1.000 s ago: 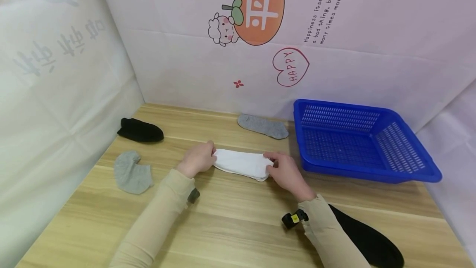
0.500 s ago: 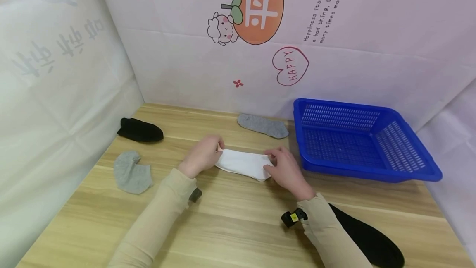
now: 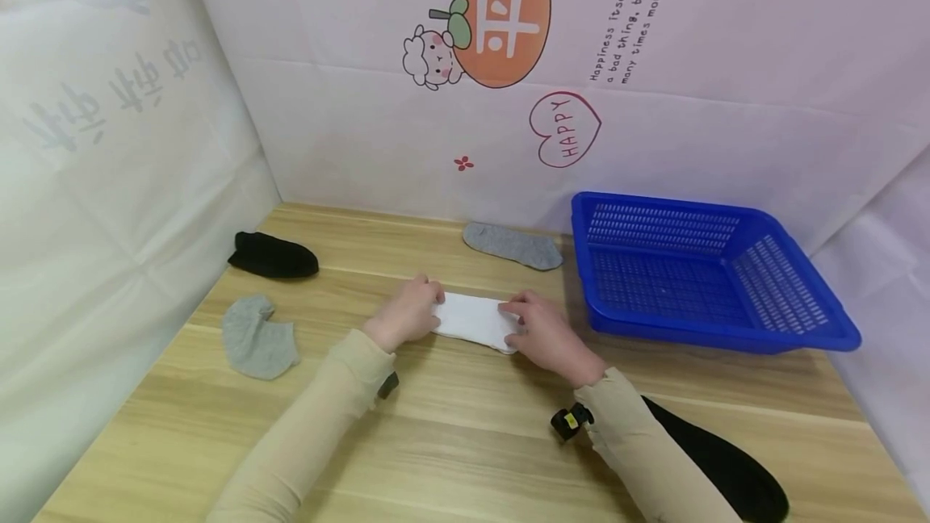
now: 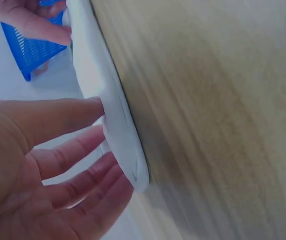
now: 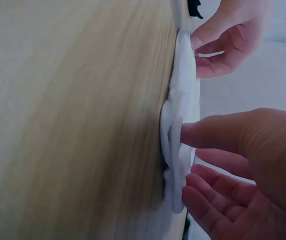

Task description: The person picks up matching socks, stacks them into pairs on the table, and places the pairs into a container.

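A folded white sock [image 3: 471, 320] lies flat on the wooden table between the two hands. Its edge shows several layers of cloth in the right wrist view; whether it is one sock or a pair I cannot tell. My left hand [image 3: 407, 313] holds the left end, thumb on the near edge and fingers round the end. At the right end my right hand [image 3: 548, 337] does likewise, with thumb and fingers spread over the sock's edges. Both ends of the sock are partly covered by the fingers.
A blue basket [image 3: 715, 337] stands at the back right. One grey sock [image 3: 512, 245] lies near the back wall, another grey sock [image 3: 257, 345] bent at the left. A black sock [image 3: 274, 257] lies back left, a black sock-like piece [image 3: 726, 462] under the right forearm.
My left hand has moved right along with the left end of the white sock, and my right hand has shifted slightly left. Less of the sock shows between them.
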The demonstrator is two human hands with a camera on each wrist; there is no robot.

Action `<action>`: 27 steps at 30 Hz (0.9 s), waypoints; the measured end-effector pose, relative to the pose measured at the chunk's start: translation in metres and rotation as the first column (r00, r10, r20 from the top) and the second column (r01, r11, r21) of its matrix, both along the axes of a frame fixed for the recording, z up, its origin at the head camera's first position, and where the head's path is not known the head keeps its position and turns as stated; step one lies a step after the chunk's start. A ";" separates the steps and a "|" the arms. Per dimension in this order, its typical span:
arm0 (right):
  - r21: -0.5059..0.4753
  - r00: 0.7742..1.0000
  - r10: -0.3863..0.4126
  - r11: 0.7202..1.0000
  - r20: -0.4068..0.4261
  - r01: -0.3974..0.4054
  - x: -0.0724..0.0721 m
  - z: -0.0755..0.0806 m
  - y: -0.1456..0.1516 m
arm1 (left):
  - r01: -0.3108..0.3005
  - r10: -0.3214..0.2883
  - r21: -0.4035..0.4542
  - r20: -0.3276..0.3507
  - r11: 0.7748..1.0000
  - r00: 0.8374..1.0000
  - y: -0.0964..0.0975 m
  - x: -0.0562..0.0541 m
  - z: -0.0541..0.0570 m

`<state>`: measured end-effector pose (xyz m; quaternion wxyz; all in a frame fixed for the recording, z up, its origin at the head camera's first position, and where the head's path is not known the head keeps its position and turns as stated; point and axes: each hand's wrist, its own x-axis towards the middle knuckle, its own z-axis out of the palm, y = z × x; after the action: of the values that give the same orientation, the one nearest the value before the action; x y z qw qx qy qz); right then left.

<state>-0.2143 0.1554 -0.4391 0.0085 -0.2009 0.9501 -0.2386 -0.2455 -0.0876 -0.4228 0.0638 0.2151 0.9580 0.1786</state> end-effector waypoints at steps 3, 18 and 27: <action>0.060 0.999 0.043 0.997 -0.025 -0.041 0.000 0.000 0.000 | -0.014 0.014 -0.047 0.008 0.999 1.000 0.003 0.001 0.001; 0.165 1.000 0.009 0.986 0.024 -0.013 -0.018 0.000 0.003 | -0.043 0.044 -0.069 0.026 0.997 0.999 0.006 -0.006 -0.002; 0.083 0.998 0.004 0.997 0.055 -0.009 -0.025 0.000 0.009 | -0.079 0.082 -0.049 0.044 0.996 0.996 0.004 -0.015 -0.002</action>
<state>-0.2396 0.1647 -0.4391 0.0436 -0.1967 0.9579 -0.2044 -0.2610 -0.0837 -0.4246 0.0838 0.1705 0.9681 0.1632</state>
